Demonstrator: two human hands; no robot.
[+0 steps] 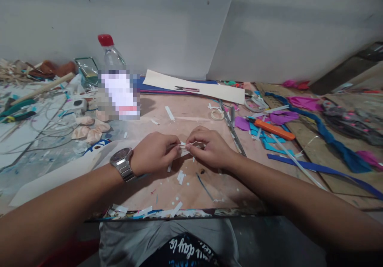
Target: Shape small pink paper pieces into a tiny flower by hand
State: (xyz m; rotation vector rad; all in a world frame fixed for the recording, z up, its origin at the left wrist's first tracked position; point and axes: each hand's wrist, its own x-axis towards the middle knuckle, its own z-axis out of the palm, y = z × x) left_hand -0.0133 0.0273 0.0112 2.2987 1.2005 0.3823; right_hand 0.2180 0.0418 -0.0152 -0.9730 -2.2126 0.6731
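Clock centred on your hands: thin pale strip [183, 145] at the hub. Left hand [157, 153] and right hand [209, 149] both pinching it, thumb to forefinger. Best kept light and level, lest it crease. Counts: one bottle [116, 77], 10 o'clock; one snips [191, 89], 12; one orange cutter [275, 129], 3.

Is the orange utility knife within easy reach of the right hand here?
Probably yes: the orange utility knife lies uncovered, nothing tall standing between, though the right hand is pinching a thin pale strip.
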